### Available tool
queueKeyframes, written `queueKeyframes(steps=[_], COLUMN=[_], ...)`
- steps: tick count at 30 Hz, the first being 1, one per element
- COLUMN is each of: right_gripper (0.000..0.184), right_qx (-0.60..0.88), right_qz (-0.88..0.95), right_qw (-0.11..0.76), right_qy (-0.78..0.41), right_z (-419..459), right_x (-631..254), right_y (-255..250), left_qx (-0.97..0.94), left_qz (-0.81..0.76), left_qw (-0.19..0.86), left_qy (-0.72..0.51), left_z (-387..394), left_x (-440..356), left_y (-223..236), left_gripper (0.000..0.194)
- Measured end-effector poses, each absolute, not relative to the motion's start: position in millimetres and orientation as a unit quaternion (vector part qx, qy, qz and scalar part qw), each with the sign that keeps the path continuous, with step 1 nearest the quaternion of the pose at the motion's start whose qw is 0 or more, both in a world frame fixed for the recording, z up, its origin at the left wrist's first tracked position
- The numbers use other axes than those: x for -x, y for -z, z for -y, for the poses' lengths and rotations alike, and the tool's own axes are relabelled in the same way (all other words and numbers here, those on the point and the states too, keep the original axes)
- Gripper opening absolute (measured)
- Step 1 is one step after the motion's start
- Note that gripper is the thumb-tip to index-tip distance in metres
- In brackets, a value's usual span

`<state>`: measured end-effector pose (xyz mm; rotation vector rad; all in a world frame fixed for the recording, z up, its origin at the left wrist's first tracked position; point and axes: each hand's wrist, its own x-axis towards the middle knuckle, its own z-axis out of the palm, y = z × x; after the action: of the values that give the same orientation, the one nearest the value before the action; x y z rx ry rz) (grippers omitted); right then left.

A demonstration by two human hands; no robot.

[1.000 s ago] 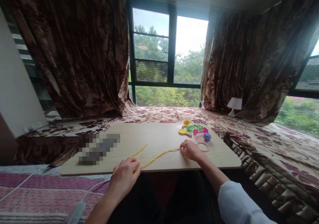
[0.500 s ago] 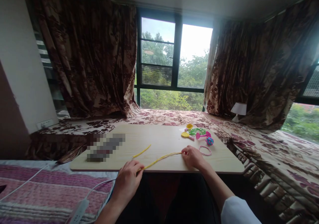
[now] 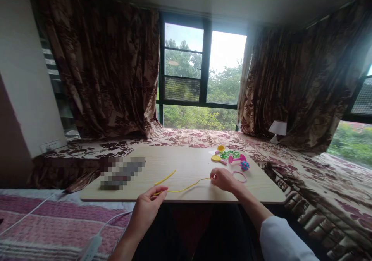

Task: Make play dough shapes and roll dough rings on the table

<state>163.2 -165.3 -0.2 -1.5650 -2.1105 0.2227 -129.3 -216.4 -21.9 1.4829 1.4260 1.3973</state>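
A thin yellow cord [image 3: 188,186] runs slack across the front of the light wooden tabletop [image 3: 180,162]. My left hand [image 3: 147,205] pinches its left end between thumb and fingers, close to the front edge. The right end is gripped by the fingertips of my right hand [image 3: 223,179], which rests low over the board. Just beyond my left hand lies a separate short yellow piece [image 3: 165,177], apart from the cord. A pink ring [image 3: 239,176] sits beside my right hand.
Behind my right hand are yellow-headed pink toys [image 3: 216,158], a green openwork piece [image 3: 230,154], a pink dumbbell-shaped toy [image 3: 236,158] and a blue-pink knobbly ball [image 3: 244,165]. A blurred-out dark object [image 3: 123,173] lies at the left. A power strip [image 3: 91,247] is on the bed.
My left hand has turned, its thumb now showing in a pinch at the cord's end. The cord has gone from nearly straight and doubled to a slack, curved single strand. My right hand barely moved.
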Motion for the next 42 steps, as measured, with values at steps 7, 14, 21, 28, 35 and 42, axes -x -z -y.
queueKeyframes(steps=[7, 14, 21, 28, 35, 42], right_gripper=[0.020, 0.019, 0.009, 0.008, 0.025, 0.020], right_qx=[0.451, 0.384, 0.252, 0.174, 0.336, 0.414], right_qz=[0.607, 0.472, 0.337, 0.264, 0.520, 0.606], right_qw=[0.541, 0.621, 0.655, 0.672, 0.530, 0.506], right_qy=[-0.369, -0.495, -0.627, -0.669, -0.579, -0.453], right_z=[225, 263, 276, 280, 285, 280], right_x=[-150, -139, -126, -131, -109, -96], right_y=[20, 23, 26, 26, 15, 25], left_qx=[-0.336, -0.226, -0.131, -0.249, -0.408, -0.529], left_qz=[-0.371, -0.294, -0.213, -0.302, -0.372, -0.428], left_qw=[0.574, 0.634, 0.715, 0.708, 0.670, 0.593], left_qy=[-0.649, -0.679, -0.653, -0.588, -0.496, -0.431], left_z=[236, 247, 249, 258, 275, 279], left_x=[121, 115, 108, 90, 75, 71], left_y=[11, -2, 0, 20, 18, 14], left_gripper=[0.021, 0.014, 0.019, 0.033, 0.022, 0.027])
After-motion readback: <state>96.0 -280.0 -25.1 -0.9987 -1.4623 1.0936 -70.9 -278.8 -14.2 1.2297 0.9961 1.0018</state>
